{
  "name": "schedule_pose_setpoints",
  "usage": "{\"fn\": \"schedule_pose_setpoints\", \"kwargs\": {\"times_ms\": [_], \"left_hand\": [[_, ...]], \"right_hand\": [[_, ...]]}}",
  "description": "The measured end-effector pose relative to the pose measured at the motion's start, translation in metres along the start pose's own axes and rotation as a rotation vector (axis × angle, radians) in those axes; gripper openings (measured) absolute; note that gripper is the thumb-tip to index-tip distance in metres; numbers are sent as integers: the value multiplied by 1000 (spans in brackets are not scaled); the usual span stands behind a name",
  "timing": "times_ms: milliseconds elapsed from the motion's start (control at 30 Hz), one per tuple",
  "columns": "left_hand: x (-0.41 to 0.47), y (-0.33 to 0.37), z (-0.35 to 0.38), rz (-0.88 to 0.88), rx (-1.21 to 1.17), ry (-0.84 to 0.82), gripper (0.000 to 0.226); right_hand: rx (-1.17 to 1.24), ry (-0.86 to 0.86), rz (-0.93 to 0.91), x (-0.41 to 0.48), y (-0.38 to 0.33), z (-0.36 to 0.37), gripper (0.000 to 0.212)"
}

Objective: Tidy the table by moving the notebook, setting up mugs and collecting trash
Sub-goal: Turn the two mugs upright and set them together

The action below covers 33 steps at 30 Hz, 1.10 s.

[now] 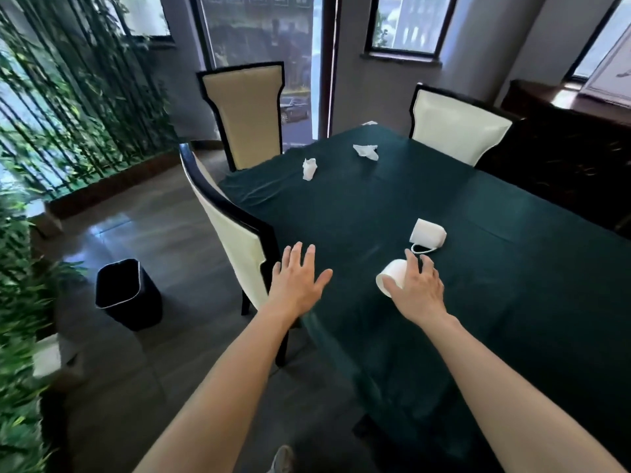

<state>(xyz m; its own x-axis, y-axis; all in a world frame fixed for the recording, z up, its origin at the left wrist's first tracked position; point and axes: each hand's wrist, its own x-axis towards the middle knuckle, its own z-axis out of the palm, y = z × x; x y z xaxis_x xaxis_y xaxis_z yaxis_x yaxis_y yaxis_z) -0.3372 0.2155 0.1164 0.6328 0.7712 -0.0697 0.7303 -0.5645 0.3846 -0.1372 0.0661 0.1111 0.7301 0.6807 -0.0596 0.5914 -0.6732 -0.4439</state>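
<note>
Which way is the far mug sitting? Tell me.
Tipped on its side: the far mug lies on the green tablecloth, its handle flat on the cloth.

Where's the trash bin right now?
The black trash bin stands on the floor, left of the table, beside the nearest chair.

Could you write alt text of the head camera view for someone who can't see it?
A person's right hand reaches onto a white mug lying on its side on a green-clothed table; the left hand hovers open. Beyond lie another tipped mug and crumpled tissues.
</note>
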Motion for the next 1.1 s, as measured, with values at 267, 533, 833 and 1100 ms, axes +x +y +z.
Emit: {"fn": "schedule_pose_setpoints", "kwargs": {"times_ms": [267,533,833,1100], "left_hand": [[55,0,17,54,-258,-198,57],[62,16,79,49,-478,-336,37],[120,59,116,-151,-574,-404,28],[148,83,148,-362,-721,-491,26]], "right_hand": [[180,-24,130,8,5,12,71],[385,-25,156,-4,39,28,49],[429,52,167,49,85,60,50],[483,1,186,67,96,86,48]]}}
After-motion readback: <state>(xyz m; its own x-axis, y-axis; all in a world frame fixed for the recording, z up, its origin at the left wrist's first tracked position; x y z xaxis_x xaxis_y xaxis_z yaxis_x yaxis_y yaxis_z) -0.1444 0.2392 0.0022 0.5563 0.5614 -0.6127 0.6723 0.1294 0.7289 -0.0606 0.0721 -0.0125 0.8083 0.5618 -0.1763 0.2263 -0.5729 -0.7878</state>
